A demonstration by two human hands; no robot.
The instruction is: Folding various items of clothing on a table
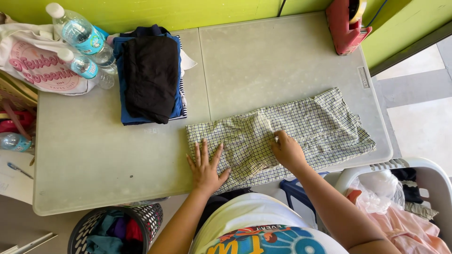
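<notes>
A thin, checked cotton garment (282, 134), woven in pale green and cream squares, lies spread along the near edge of a grey plastic folding table (117, 155), rumpled into soft ridges at its middle and partly doubled over on itself. The person's left hand (205, 164) rests flat on the cloth's left end, fingers fanned wide and palm down, holding nothing. The right hand (286, 149) sits near the garment's centre with fingers curled narrow, pinching a raised fold of the fabric. Behind the left hand, further up the table, stands a neat stack of folded clothes (150, 75): a matte black piece on top, blue beneath, a striped edge showing at the side. Just beside that stack lie two clear plastic water bottles (82, 44) with white caps and blue labels, leaning against a soft white cloth bag (37, 66) with pink print. A red plastic object (346, 23) stands at the table's far right corner against a lime-green wall. Below the table's near edge, at left, is a round black mesh basket (117, 228) stuffed with coloured clothes; at right, a white plastic laundry basket (405, 188) holds pink and dark fabric.
</notes>
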